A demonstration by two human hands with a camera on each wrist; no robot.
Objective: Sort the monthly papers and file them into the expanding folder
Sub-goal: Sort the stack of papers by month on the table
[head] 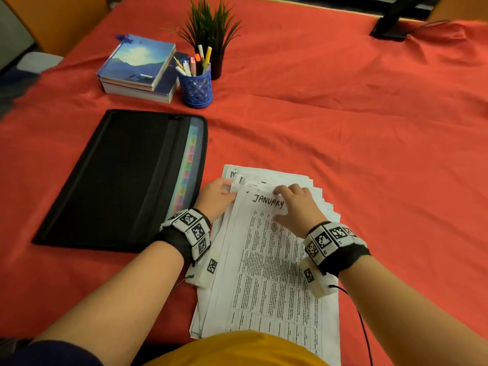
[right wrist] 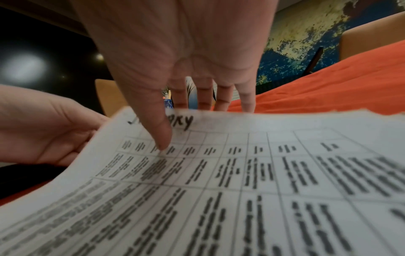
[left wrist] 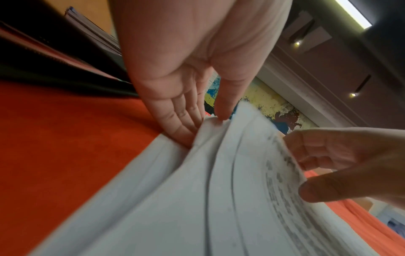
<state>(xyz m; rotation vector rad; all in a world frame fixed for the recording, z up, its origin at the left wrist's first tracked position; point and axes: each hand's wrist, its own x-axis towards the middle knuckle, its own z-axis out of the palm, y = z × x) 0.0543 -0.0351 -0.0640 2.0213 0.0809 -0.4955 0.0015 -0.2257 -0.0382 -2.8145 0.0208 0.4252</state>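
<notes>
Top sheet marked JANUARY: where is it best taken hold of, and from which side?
At its far edge by the heading, from above: thumb on top, fingers under. The January sheet lies topmost on the fanned stack and that edge is lifted off it. The right hand pinches there; the left hand holds the stack's left corner.

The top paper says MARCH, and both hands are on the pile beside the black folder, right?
Not MARCH: the head view shows the top paper says JANUARY. The left hand and right hand are both on the pile beside the black folder.
</notes>
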